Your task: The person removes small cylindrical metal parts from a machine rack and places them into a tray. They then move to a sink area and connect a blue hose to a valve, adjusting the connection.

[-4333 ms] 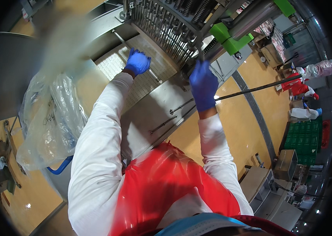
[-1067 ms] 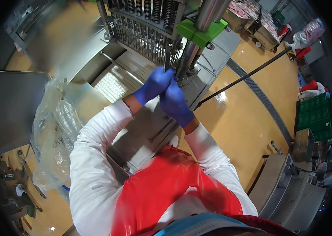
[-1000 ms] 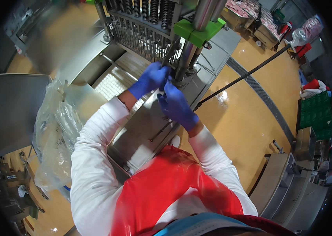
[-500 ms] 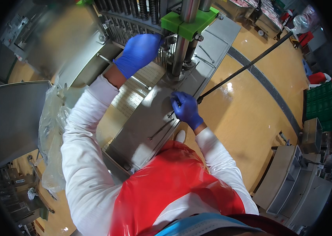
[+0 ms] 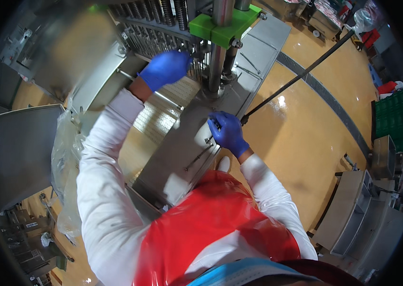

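Note:
My left hand (image 5: pixel 165 70), in a blue glove, reaches up to the rows of thin metal needles (image 5: pixel 157 39) on a machine. Its fingers are curled beside the needle holder, and their tips are partly hidden. Close by stands a steel column (image 5: pixel 217 66) with a green clamp block (image 5: pixel 223 28). My right hand (image 5: pixel 230 134), also gloved in blue, rests closed over the edge of the steel ledge (image 5: pixel 163 157). Small dark metal pieces show at its fingers, too small to name. A slim metal rod (image 5: pixel 198 157) lies on the ledge just below that hand.
A long dark bar (image 5: pixel 299 76) slants out over the floor at the right. Two more thin rods (image 5: pixel 249 64) lie on the far ledge. A metal cross rod (image 5: pixel 156 93) spans the perforated bed (image 5: pixel 163 114). Clear plastic (image 5: pixel 63 167) hangs at the left; green crates (image 5: pixel 392 119) stand right.
My left hand has dropped slightly and its fingers have shifted at the needle holder. The right hand stays closed at the ledge. The whole view has tilted a little.

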`<control>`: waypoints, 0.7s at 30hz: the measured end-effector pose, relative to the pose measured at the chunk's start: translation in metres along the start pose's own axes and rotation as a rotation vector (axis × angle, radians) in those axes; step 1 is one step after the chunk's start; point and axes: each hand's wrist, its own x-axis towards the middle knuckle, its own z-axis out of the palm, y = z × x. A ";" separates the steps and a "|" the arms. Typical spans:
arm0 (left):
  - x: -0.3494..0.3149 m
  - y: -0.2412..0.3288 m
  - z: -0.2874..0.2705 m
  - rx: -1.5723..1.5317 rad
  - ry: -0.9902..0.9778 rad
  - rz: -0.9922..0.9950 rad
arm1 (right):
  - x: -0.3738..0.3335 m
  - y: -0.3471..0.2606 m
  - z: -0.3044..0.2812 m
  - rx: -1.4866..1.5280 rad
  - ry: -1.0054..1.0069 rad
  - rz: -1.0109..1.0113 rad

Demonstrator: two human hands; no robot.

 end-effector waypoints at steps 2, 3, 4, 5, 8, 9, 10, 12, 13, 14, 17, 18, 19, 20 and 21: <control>0.006 0.008 -0.007 -0.108 0.037 -0.040 | 0.003 0.006 -0.002 -0.013 0.007 -0.015; -0.003 0.000 0.016 -0.121 0.034 -0.031 | 0.000 0.002 0.000 -0.008 -0.004 -0.011; -0.009 0.001 0.023 -0.136 0.031 -0.014 | -0.002 -0.003 0.001 -0.007 -0.011 -0.003; -0.009 -0.004 0.024 -0.148 -0.008 -0.002 | -0.003 -0.006 -0.001 0.001 -0.057 0.059; 0.011 -0.024 0.011 -0.090 0.017 0.221 | -0.004 0.000 0.002 -0.002 -0.013 0.000; 0.014 0.003 -0.017 -0.141 -0.009 0.091 | 0.000 0.006 -0.003 -0.026 -0.005 0.015; 0.005 0.003 -0.007 -0.149 -0.028 0.027 | -0.001 0.001 -0.002 -0.027 -0.023 0.009; -0.004 0.002 0.019 -0.171 -0.061 -0.089 | -0.002 -0.003 -0.001 -0.028 -0.039 -0.010; -0.001 -0.002 0.019 -0.094 -0.141 -0.007 | -0.001 -0.002 -0.001 -0.028 -0.039 -0.024; 0.001 -0.011 0.015 -0.081 -0.143 0.048 | -0.001 -0.002 -0.001 -0.028 -0.038 -0.038; 0.010 -0.012 0.005 -0.095 -0.112 0.113 | -0.003 0.003 0.000 -0.029 0.000 -0.034; -0.002 -0.004 0.017 -0.127 -0.083 0.051 | -0.003 0.002 0.002 -0.019 -0.004 -0.034; -0.009 -0.002 0.023 -0.159 -0.054 -0.011 | -0.003 0.002 0.002 -0.008 -0.009 -0.033; -0.002 -0.015 0.019 -0.103 -0.113 0.020 | -0.002 0.001 0.004 0.003 -0.015 -0.032; 0.008 -0.017 0.001 -0.069 -0.182 0.063 | -0.010 -0.001 0.004 -0.007 -0.022 -0.007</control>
